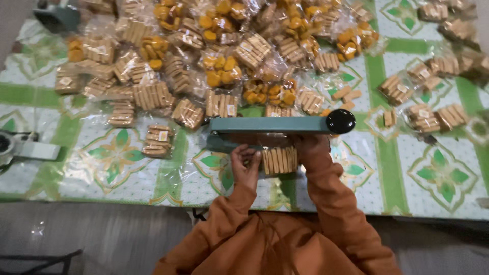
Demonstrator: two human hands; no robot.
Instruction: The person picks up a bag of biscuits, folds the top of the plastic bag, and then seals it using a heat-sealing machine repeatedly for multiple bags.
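**Packet of biscuits held under the sealer arm**

A clear packet of biscuits (279,160), a row of pale brown sticks standing side by side, lies near the front edge of the table (448,201), about midway along it. Its top end reaches under the grey-green arm of a heat sealer (270,125), which lies across the packet parallel to the front edge and ends in a round black knob (340,121) on the right.

The left hand (245,164) is closed on the packet's left edge, fingers curled over the plastic. The right hand (311,145) sits at the packet's right side just under the sealer arm; its fingers are hidden by the arm and the orange sleeve (333,203), so whether it grips the packet or only rests there cannot be told.

Behind the sealer, toward the back edge, the table is heaped with filled bags: pale stick biscuits (153,95) mostly to the left and middle, round orange biscuits (221,69) among them. A few loose biscuits (346,95) lie just beyond the knob, and more stick packets (433,117) spread toward the right edge. At the left edge sits another grey device (23,147), partly cut off. The table wears a white cloth with green bands and leaf patterns.
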